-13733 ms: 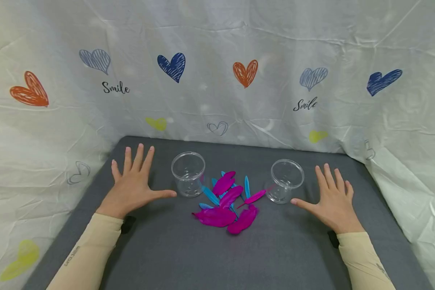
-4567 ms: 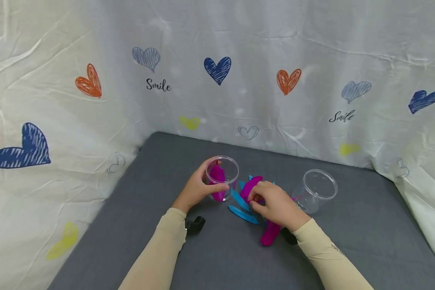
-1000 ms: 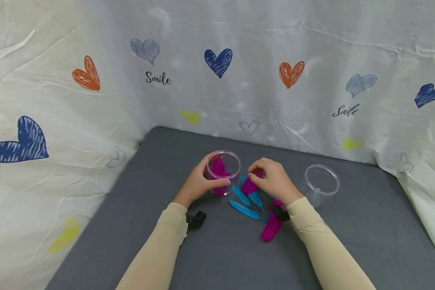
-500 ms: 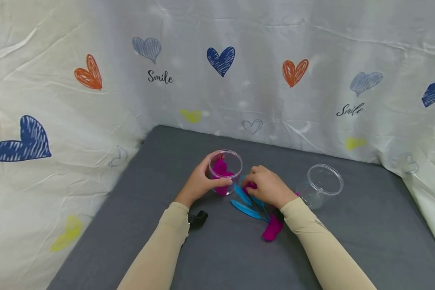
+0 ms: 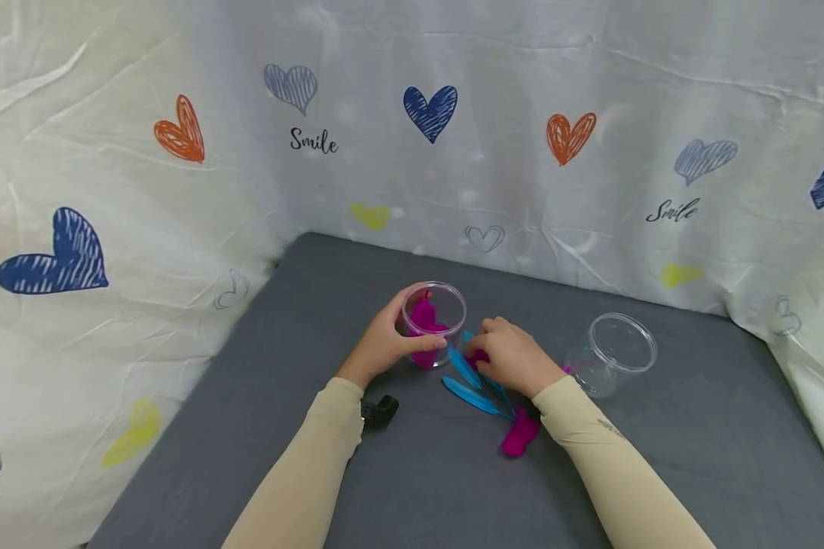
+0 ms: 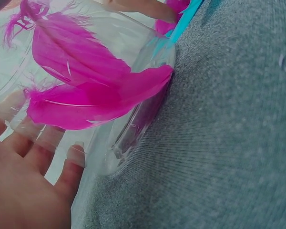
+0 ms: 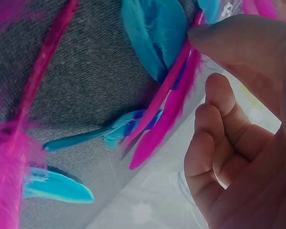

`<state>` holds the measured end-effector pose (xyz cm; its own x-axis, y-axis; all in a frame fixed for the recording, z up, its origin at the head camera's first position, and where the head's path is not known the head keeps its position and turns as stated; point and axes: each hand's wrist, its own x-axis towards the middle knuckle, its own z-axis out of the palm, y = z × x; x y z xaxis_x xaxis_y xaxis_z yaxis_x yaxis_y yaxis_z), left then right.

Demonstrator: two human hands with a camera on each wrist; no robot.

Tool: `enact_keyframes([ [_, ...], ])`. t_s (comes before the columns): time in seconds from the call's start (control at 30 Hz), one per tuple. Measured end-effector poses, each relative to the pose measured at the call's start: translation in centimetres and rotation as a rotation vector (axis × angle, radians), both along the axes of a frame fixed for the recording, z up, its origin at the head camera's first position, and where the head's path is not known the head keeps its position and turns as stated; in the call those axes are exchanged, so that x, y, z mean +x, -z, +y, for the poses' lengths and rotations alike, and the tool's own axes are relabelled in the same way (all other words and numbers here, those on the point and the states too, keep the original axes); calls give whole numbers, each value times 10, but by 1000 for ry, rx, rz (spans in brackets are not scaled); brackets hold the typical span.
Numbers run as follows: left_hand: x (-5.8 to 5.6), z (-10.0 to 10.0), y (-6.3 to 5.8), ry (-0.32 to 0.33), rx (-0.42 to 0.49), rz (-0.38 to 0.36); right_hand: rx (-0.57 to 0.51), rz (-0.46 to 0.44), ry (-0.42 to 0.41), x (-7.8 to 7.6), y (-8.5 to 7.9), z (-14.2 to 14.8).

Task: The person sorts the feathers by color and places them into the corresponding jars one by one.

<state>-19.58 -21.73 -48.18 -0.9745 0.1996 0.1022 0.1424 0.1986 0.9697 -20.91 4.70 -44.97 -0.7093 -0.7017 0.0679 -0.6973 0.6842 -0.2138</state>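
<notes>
My left hand (image 5: 384,339) grips a clear plastic cup (image 5: 464,324) round its side, thumb toward the front. Inside the cup lie magenta feathers (image 6: 81,102), seen through the wall in the left wrist view. Just right of the cup, my right hand (image 5: 515,358) is low over the table and pinches a magenta feather (image 7: 164,95) between thumb and fingers; the fingers partly hide it in the head view. Blue feathers (image 5: 468,394) lie under and beside this hand. Near the right wrist another magenta feather (image 5: 519,435) rests on the cloth.
A second clear cup (image 5: 621,370) stands to the right, with a bit of magenta feather (image 5: 568,370) beside it. Dark grey cloth covers the table (image 5: 412,473). Behind hangs a pale curtain (image 5: 508,76) printed with hearts.
Over the last second, my right hand has lowered with a magenta feather toward the blue feathers. The left hand keeps its grip. Since the earliest frame, magenta feathers have gone into the left cup.
</notes>
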Motion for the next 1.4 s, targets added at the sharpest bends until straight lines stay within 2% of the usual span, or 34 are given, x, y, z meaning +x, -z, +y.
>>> enact_keyframes([
  [0.23, 1, 1, -2, -3, 8, -8, 1, 47, -43, 0, 4, -2],
  [0.4, 2, 3, -3, 2, 5, -16, -23, 46, -45, 2, 3, 1],
  [0.73, 0, 4, -4, -6, -8, -15, -103, -9, 51, 4, -7, 14],
  [1.07, 0, 2, -6, -15, -1, -27, -136, -4, 103, 3, -10, 22],
  [1.27, 1, 3, -5, -13, 2, -23, -189, 17, 138, 4, -28, 28],
  [1.4, 1, 3, -4, -4, -1, -11, -261, -32, 178, 3, -41, 32],
])
